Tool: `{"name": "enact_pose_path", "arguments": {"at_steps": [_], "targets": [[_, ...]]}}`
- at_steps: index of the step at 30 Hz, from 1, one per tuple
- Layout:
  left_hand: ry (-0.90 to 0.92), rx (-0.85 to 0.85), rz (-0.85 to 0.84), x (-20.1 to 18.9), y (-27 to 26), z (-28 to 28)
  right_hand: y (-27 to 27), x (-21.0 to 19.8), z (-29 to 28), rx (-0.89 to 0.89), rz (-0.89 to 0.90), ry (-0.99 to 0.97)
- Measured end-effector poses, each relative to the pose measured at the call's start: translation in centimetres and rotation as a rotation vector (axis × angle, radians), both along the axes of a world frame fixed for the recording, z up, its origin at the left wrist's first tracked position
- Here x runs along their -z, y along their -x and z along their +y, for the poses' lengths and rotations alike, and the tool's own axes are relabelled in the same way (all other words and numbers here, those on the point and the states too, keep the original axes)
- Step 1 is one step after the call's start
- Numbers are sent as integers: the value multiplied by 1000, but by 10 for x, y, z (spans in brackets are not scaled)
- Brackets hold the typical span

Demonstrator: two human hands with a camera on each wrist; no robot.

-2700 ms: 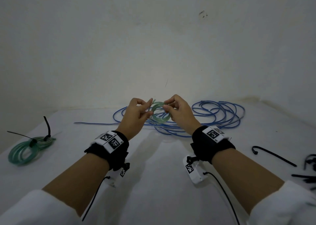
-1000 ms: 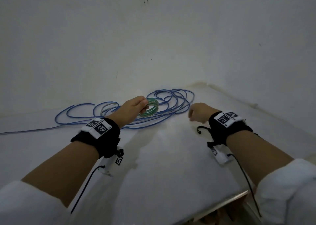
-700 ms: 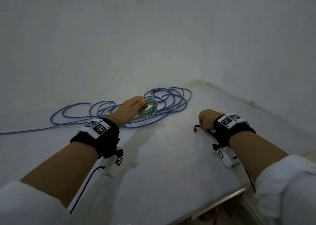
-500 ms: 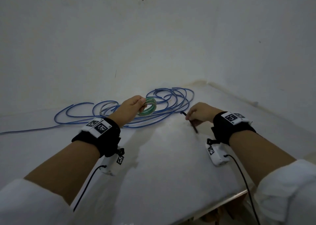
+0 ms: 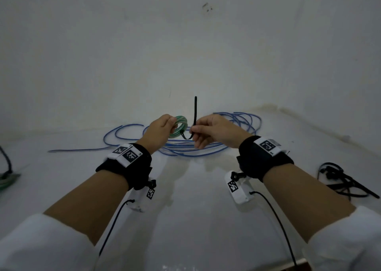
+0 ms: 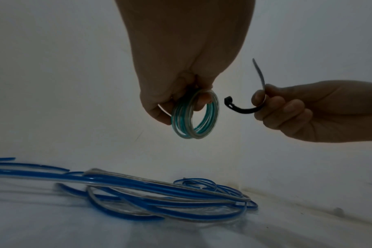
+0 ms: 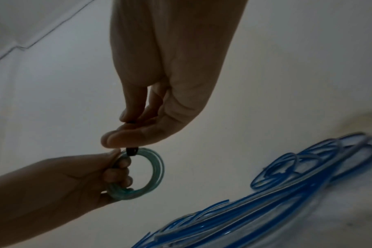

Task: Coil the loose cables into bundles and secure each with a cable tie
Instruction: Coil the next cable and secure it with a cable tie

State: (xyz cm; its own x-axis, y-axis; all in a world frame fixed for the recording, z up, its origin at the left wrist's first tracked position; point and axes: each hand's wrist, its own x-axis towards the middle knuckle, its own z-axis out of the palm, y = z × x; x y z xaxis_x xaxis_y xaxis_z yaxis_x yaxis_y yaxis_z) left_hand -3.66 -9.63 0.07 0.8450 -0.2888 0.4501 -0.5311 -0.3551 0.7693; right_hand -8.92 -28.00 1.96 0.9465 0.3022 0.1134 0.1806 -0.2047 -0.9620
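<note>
My left hand [image 5: 162,129] grips a small coil of green cable [image 5: 179,126] above the white table; the same green coil [image 6: 194,115] hangs from its fingertips [image 6: 159,114] in the left wrist view. My right hand [image 5: 212,130] pinches a black cable tie [image 5: 194,116] between thumb and forefinger. The tie [image 6: 244,109] curves like a hook, its head pointing at the coil with a small gap, its tail sticking up. In the right wrist view the tie's head [image 7: 131,151] sits at the top of the green coil [image 7: 155,169].
A loose blue cable [image 5: 206,145] sprawls on the table behind and under the hands. Several spare black cable ties [image 5: 340,180] lie at the right. A tied green bundle [image 5: 6,181] sits at the far left edge. A wall rises just behind.
My right hand picked a black cable tie off the table at the right and brought it up beside the green coil. The left hand kept holding the coil.
</note>
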Motion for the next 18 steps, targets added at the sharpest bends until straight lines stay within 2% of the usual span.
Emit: {"name": "enact_pose_path", "arguments": {"at_steps": [3,9,12,18], "targets": [[-48,-14,-34,-1,1,14,-7,2,24,-2,-26,64],[-107,-24,-37,3,2,36,-17,1,55,48,-166,-87],[-54,-61,-12,4,0,44,-20,6,65,47,-213,-99],[-105,-105,-19,0,2,57,-20,16,79,40,-246,-144]]}}
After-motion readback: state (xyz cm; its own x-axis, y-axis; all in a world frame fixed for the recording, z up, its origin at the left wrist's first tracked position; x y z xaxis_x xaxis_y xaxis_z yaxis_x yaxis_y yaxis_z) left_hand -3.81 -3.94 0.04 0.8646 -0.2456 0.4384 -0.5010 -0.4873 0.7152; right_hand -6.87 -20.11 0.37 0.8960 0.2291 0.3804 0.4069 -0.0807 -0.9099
